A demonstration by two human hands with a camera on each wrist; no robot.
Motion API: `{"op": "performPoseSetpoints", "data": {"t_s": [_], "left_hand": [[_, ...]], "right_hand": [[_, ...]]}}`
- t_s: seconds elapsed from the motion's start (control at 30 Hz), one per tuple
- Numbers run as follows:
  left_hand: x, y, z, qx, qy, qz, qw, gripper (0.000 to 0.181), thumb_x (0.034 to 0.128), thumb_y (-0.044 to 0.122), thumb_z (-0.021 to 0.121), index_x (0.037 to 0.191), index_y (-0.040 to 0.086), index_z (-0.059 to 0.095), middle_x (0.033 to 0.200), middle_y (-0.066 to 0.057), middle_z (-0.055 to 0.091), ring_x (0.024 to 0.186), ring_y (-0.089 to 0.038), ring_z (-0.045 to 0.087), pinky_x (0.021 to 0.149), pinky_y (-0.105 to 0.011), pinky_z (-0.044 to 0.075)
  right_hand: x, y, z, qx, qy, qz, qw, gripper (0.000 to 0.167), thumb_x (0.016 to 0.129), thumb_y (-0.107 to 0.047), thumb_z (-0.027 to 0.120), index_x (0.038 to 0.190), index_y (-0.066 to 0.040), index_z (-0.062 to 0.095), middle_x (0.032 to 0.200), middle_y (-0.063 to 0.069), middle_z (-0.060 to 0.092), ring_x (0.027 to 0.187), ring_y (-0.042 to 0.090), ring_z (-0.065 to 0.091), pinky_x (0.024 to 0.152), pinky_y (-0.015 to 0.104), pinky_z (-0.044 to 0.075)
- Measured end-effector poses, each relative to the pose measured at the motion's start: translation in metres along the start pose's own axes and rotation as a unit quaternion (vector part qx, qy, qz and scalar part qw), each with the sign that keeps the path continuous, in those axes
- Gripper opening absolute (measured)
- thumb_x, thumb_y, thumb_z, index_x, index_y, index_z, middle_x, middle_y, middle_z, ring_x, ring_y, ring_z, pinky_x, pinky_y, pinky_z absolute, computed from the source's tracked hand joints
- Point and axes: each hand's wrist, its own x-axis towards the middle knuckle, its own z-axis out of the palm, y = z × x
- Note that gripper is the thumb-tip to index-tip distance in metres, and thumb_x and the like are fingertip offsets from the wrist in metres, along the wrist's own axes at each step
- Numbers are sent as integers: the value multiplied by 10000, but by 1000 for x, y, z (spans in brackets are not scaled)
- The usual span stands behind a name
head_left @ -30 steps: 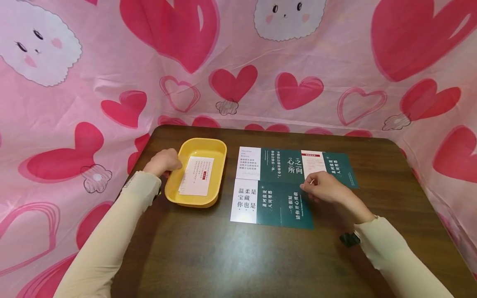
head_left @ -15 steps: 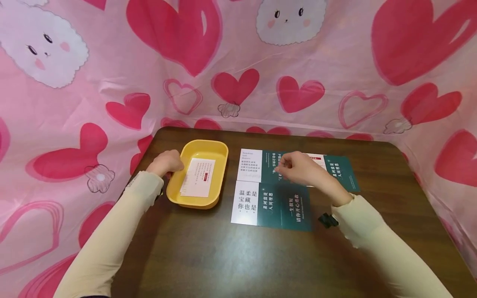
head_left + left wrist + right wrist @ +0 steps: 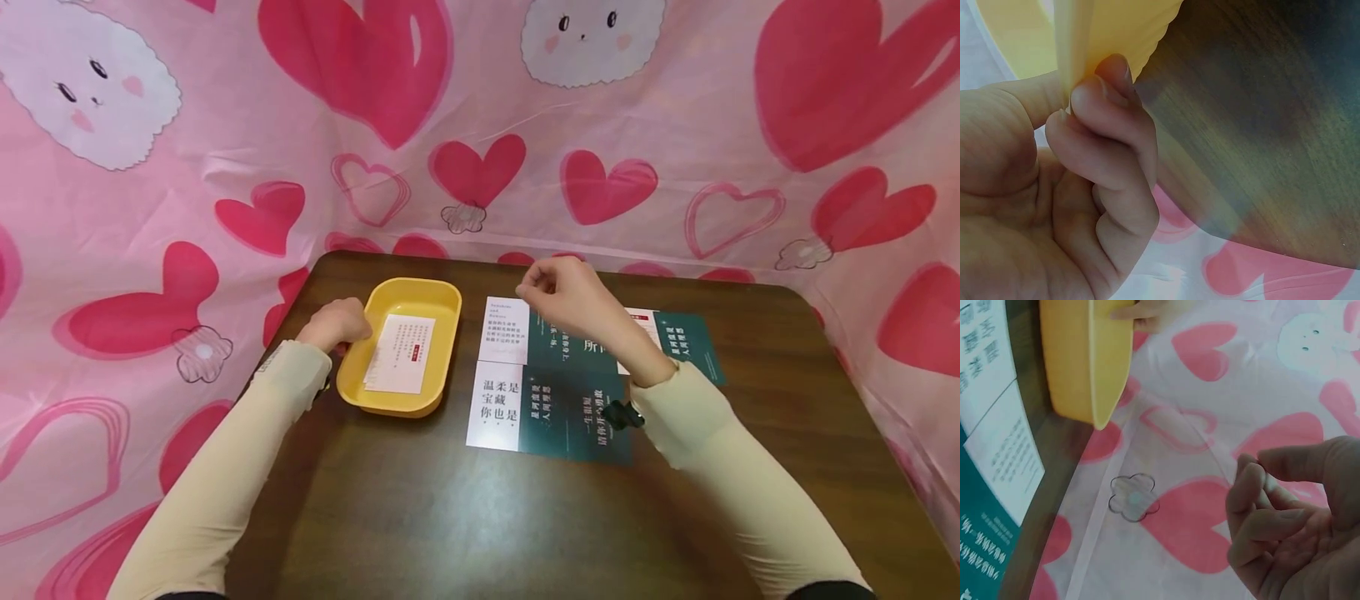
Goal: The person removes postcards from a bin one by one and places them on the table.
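Observation:
My left hand [image 3: 336,325] grips the left rim of a yellow plastic tray [image 3: 411,290]. Close up in the left wrist view, its thumb and curled fingers pinch the tray wall [image 3: 1125,31]. A small stack of white cards [image 3: 401,354] printed with text lies inside the tray, the top one bearing a red mark. My right hand [image 3: 573,300] is raised over the back row of postcards, fingers curled and thumb tip against the index finger. Nothing shows between the tips of the right hand [image 3: 1291,525] in the right wrist view.
Two rows of green and white postcards [image 3: 495,408] lie edge to edge on the dark wooden table [image 3: 420,500], right of the tray. Behind and beside the table hangs a pink cloth [image 3: 517,108] with hearts. Sleeve and dark wrist strap cover part of the cards.
My right hand has left the right end of the front card row and moved left and up, over the back row. The left hand stays at the tray rim.

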Motion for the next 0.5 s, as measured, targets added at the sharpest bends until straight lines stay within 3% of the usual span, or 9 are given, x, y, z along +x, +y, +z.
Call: {"op": "performPoseSetpoints", "data": {"t_s": [0.37, 0.5], "left_hand": [[3, -1, 2, 116, 35, 24, 9999, 243, 861, 105, 613, 1033, -65, 640, 834, -172, 641, 597, -256, 632, 549, -312, 554], [5, -2, 3, 300, 83, 89, 9995, 196, 868, 101, 576, 966, -54, 646, 785, -159, 661, 553, -234, 652, 519, -303, 547]], "right_hand": [[41, -37, 12, 235, 381, -297, 9986, 152, 1001, -200, 695, 986, -56, 740, 795, 85, 652, 697, 260, 573, 607, 343, 479], [54, -49, 20, 404, 415, -250, 9980, 197, 1012, -223, 677, 1120, -61, 701, 786, 79, 663, 681, 248, 594, 610, 338, 482]]}}
